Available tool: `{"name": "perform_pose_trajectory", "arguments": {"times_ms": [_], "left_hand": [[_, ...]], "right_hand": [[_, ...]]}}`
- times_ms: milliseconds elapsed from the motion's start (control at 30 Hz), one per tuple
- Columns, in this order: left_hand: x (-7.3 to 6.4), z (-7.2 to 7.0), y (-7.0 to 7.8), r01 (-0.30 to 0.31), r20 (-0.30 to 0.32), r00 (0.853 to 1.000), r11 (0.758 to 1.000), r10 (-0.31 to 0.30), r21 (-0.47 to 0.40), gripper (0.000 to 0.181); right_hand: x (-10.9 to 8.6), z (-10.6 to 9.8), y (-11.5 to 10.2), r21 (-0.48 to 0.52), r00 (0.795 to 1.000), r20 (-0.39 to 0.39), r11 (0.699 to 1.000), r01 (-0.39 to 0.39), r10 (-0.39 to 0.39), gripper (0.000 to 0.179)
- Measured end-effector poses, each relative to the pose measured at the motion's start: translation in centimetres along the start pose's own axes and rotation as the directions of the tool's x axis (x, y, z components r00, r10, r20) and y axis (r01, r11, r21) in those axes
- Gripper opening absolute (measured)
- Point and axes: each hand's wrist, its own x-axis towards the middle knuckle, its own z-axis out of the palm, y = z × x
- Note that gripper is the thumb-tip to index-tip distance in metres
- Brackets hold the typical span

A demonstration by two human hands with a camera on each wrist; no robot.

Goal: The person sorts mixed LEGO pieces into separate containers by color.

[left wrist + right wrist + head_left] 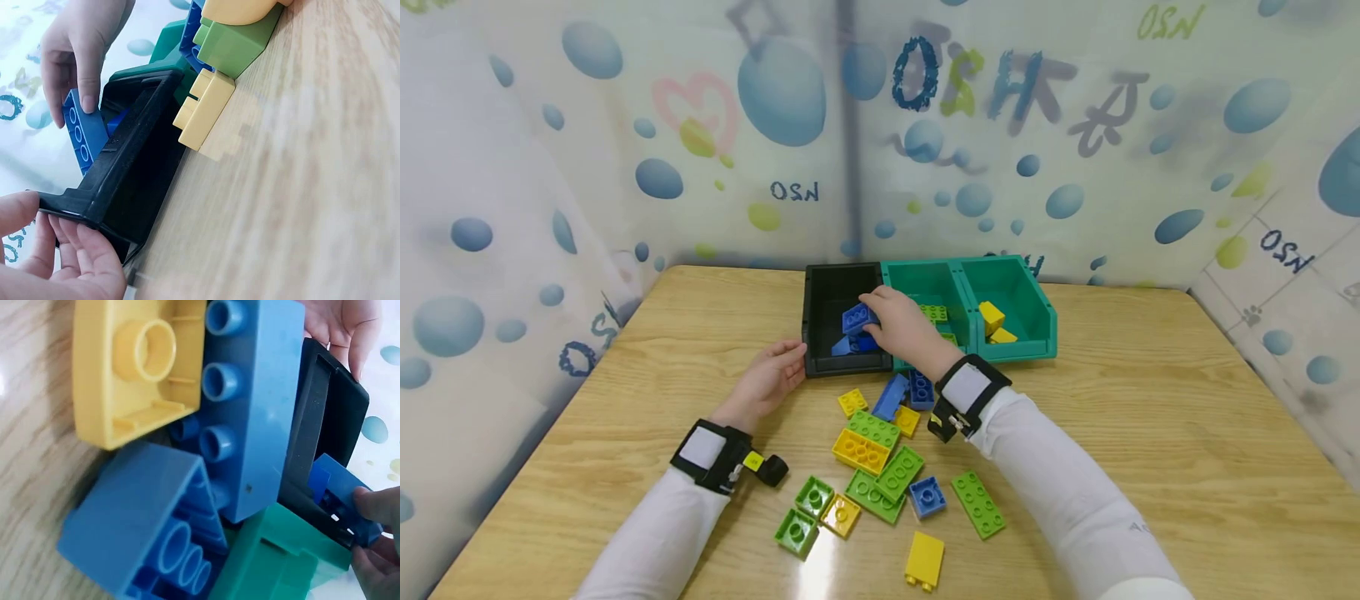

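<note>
Left and right hands grip one black bin and one blue brick.

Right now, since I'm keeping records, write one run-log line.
right hand: holds blue brick at black bin; left hand: holds black bin; rightmost green bin: yellow bricks

Backdrop: lg blue/green lettering looks like mirrored "H2O"; sm dk-blue txt & green txt, upper right, approx same. Grey strokes nearby illegible. R sleeve: faint "A", rest unclear.
</note>
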Motion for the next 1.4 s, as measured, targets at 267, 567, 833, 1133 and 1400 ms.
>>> {"name": "perform_pose_trajectory", "arguments": {"times_ms": [267,567,833,1133,1400], "left_hand": [[0.0,-0.2,0.0,0.007,-0.007,1.0,1.0,-0.007,0.03,0.015],[-0.2,0.2,0.2,0.003,-0.009,1.0,1.0,-0.002,0.026,0.009],[-0.2,0.1,0.3,0.0,-0.001,1.0,1.0,0.0,0.006,0.007],[-0.2,0.2,0.3,0.012,-0.002,1.0,1.0,-0.012,0.001,0.014],[0.2,0.1,0.0,0.02,-0.012,1.0,1.0,-0.02,0.021,0.017]], "right_hand": [[0.6,0.9,-0.6,-0.158,0.997,0.061,0.985,0.065,-0.056,0.046],[0.5,1.8,-0.6,-0.374,0.987,0.095,0.914,0.156,-0.129,0.033],[0.4,2.1,-0.6,-0.43,0.979,0.192,0.892,0.142,-0.063,0.031],[0.0,1.2,-0.7,-0.381,0.943,0.331,0.92,0.092,0.043,0.033],[-1.9,-0.5,1.6,-0.086,0.973,0.216,0.991,0.106,-0.085,0.03]]}}
